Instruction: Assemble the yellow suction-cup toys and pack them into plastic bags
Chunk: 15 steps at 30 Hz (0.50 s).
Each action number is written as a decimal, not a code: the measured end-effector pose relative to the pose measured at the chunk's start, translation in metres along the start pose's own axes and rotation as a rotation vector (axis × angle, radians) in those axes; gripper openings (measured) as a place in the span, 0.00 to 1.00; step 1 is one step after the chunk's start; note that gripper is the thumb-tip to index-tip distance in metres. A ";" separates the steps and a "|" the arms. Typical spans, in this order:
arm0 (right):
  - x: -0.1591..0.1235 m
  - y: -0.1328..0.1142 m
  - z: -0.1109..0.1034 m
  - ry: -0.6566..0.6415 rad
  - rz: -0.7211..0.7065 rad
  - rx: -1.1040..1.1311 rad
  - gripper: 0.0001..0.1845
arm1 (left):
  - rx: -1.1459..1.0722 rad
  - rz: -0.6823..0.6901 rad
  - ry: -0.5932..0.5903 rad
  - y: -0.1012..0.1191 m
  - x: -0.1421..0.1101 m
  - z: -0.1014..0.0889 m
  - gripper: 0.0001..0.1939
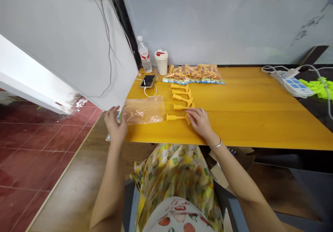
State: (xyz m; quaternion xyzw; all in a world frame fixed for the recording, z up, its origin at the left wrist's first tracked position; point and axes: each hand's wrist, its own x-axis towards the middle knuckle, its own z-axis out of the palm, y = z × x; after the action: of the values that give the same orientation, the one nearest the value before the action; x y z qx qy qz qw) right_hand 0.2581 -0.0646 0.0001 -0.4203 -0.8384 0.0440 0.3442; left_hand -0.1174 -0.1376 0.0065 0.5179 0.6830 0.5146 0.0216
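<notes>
The left hand (116,126) is partly open, palm down, its thumb and fingers spread apart over the printed end of a clear plastic bag (144,110); it touches that end, but whether it pinches the film I cannot tell. The right hand (199,121) is bent in, its thumb and fingers grasping the head of the nearest yellow hammer (174,117), whose handle points toward the left hand and lies on the tabletop (247,103). A bracelet (216,144) circles the right wrist.

The bag lies flat and crinkled (it catches a good deal of light) between the left hand and that hammer. Just beyond the right hand's fingertips, 4 other hammers (182,99) lie in a column, handles also to the left; the closest of these 4 is partly behind the fingers.

Farther out, past the column, filled packs (194,73) of yellow pieces lie in a row. Beyond the left hand and the bag are a phone (147,81) with a white cable (151,96), then a lidded cup (161,62) and a water bottle (144,56), both upright. Well to the right of the right hand sits a power strip (295,83), beside bright yellow-green material (318,87).
</notes>
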 end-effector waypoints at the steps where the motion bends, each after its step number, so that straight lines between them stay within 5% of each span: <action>1: -0.001 -0.002 0.001 -0.020 -0.007 -0.007 0.18 | -0.010 0.044 -0.005 0.017 -0.003 0.009 0.22; 5: 0.000 -0.006 0.002 -0.118 -0.039 -0.053 0.18 | -0.128 0.178 -0.194 0.067 -0.009 0.060 0.21; 9: -0.003 -0.007 -0.001 -0.211 -0.042 -0.088 0.20 | -0.110 0.154 -0.374 0.071 -0.014 0.103 0.25; 15: -0.023 -0.003 -0.012 -0.251 -0.063 -0.043 0.23 | 0.046 0.097 -0.422 0.062 -0.032 0.111 0.32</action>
State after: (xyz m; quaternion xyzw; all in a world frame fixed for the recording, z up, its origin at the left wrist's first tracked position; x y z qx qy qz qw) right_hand 0.2730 -0.0863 -0.0022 -0.3923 -0.8884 0.0673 0.2288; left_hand 0.0024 -0.0890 -0.0167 0.6468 0.6492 0.3794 0.1275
